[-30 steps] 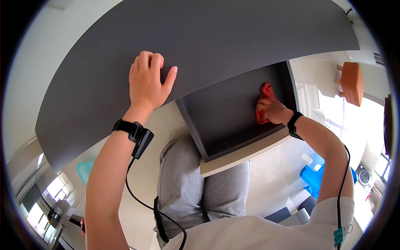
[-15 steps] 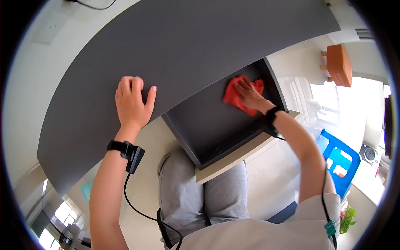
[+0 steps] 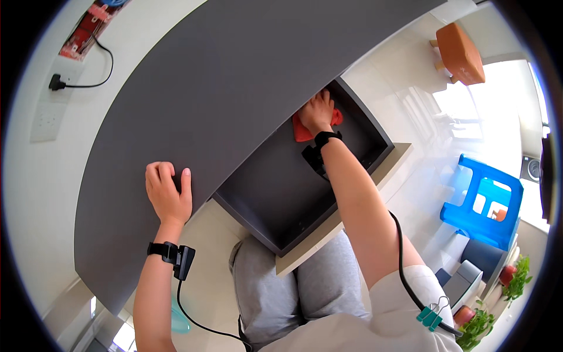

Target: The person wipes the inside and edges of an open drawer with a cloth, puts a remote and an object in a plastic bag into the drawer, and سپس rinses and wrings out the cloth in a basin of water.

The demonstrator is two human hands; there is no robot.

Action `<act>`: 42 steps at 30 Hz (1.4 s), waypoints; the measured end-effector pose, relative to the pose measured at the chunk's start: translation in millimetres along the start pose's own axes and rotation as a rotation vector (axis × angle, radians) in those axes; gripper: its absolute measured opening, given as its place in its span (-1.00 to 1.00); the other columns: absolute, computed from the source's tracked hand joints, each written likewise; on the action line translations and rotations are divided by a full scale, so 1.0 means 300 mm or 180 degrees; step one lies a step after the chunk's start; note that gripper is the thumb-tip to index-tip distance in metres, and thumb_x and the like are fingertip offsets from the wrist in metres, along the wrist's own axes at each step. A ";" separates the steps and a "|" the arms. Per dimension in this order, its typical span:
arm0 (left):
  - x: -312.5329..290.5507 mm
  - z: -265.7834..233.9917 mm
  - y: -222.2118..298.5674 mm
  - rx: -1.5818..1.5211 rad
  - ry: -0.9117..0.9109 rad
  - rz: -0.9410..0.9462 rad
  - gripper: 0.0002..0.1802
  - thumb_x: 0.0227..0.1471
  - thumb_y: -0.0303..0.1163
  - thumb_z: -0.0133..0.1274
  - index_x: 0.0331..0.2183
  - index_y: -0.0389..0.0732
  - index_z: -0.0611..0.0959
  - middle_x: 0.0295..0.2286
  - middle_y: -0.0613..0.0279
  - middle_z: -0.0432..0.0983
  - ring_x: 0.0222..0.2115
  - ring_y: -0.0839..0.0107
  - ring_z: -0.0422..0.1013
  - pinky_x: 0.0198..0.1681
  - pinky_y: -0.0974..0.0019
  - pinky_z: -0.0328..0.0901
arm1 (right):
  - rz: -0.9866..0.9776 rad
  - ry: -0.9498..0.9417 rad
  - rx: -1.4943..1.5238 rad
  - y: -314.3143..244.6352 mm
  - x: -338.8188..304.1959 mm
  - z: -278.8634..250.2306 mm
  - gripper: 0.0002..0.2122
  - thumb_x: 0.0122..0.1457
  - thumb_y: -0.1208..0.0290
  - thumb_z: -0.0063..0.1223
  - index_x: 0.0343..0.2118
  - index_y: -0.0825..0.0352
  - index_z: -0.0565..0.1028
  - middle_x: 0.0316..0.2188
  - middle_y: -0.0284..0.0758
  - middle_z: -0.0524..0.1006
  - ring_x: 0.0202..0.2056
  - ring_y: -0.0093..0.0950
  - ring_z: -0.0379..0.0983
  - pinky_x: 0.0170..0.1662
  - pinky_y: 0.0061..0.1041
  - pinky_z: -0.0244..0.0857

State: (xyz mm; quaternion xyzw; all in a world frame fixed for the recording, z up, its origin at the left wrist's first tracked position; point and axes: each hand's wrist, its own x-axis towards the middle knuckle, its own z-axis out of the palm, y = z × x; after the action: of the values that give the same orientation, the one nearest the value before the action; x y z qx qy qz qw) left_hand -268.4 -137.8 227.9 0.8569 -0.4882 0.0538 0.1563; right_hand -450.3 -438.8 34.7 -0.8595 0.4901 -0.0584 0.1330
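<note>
One dark-grey desktop point(image 3: 205, 76) spans the upper left, its edge overhanging an open drawer point(image 3: 264, 188), roomy at frame centre. The left hand point(image 3: 170, 196) rests near that edge, thumb apart from fingers; the right hand point(image 3: 318, 113), grip unclear, covers a red cloth point(image 3: 302, 132), upper centre.
</note>
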 end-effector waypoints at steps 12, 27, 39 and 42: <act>0.001 0.007 -0.008 0.0043 -0.0072 -0.0007 -0.72 0.04 -0.22 -0.02 -0.44 -0.21 0.31 -0.39 0.16 0.19 -0.33 0.19 0.21 -0.26 0.16 0.15 | 0.1105 0.0322 0.0044 -0.066 0.000 -0.040 -0.52 0.03 0.24 -0.07 0.07 0.19 0.31 -0.10 -0.17 0.30 -0.10 -0.22 0.23 -0.16 -0.20 0.16; 0.007 0.000 0.003 0.0027 -0.0035 0.0060 -0.73 0.07 -0.27 -0.05 -0.43 -0.26 0.30 -0.40 0.14 0.16 -0.35 0.17 0.19 -0.26 0.18 0.14 | 0.0975 0.0010 0.0081 -0.064 0.013 -0.062 -0.47 0.00 0.29 0.04 0.07 0.27 0.24 -0.11 -0.16 0.32 -0.14 -0.18 0.38 -0.16 -0.15 0.31; 0.001 0.003 -0.003 -0.0041 -0.0022 0.0026 -0.72 0.04 -0.22 -0.02 -0.44 -0.21 0.31 -0.40 0.17 0.19 -0.34 0.19 0.21 -0.27 0.16 0.16 | 0.1496 -0.0399 0.0350 0.043 -0.149 -0.154 -0.37 0.01 0.39 0.02 0.17 0.41 0.09 -0.04 0.00 0.30 -0.25 -0.06 0.49 -0.22 -0.23 0.41; 0.002 -0.003 -0.001 -0.0020 -0.0008 0.0007 -0.72 0.04 -0.21 -0.02 -0.43 -0.19 0.32 -0.39 0.18 0.20 -0.33 0.19 0.22 -0.25 0.17 0.16 | 0.1692 -0.0725 0.0304 0.071 -0.180 -0.192 -0.38 0.02 0.41 0.00 0.17 0.40 0.09 0.00 0.02 0.25 -0.19 -0.08 0.47 -0.19 -0.23 0.40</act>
State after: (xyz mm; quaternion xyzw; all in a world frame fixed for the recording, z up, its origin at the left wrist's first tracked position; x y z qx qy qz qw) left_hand -268.0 -137.9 228.8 0.8559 -0.4896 0.0513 0.1582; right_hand -508.9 -412.8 85.4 -0.6947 0.6767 0.0523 0.2382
